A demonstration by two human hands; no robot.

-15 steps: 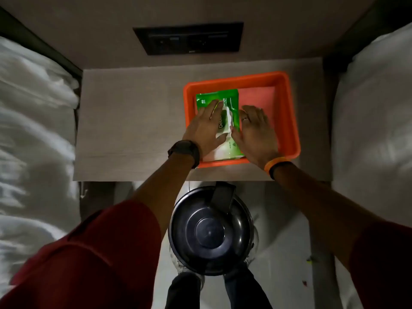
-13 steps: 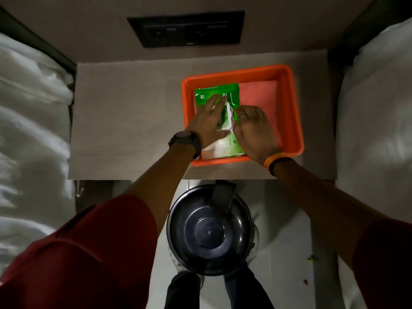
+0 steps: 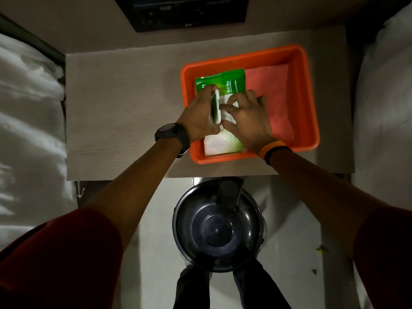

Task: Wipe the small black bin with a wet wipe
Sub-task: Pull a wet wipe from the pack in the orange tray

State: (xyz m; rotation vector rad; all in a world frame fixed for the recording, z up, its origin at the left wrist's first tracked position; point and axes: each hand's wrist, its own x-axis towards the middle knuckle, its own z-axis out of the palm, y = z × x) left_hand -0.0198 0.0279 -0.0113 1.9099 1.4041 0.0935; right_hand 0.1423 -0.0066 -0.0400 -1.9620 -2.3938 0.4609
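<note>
A green and white pack of wet wipes (image 3: pixel 225 82) lies in the left half of an orange tray (image 3: pixel 303 70) on the bedside table. My left hand (image 3: pixel 200 112) holds the pack's lid flap (image 3: pixel 215 107) lifted up on edge. My right hand (image 3: pixel 247 114) rests on the pack, its fingertips pinching at the white wipe in the opening. The small black bin (image 3: pixel 219 228), round with a domed lid and a pedal tab, stands on the floor below the table's front edge, between my feet.
A pink cloth (image 3: pixel 274 97) lies in the tray's right half. The wooden bedside table (image 3: pixel 116 112) sits between two beds with white bedding (image 3: pixel 26 112). A dark socket panel (image 3: pixel 189 12) is on the wall behind.
My left hand has lifted the pack's lid flap upright, and my right fingers have moved onto the exposed white wipe. The view has shifted closer to the tray.
</note>
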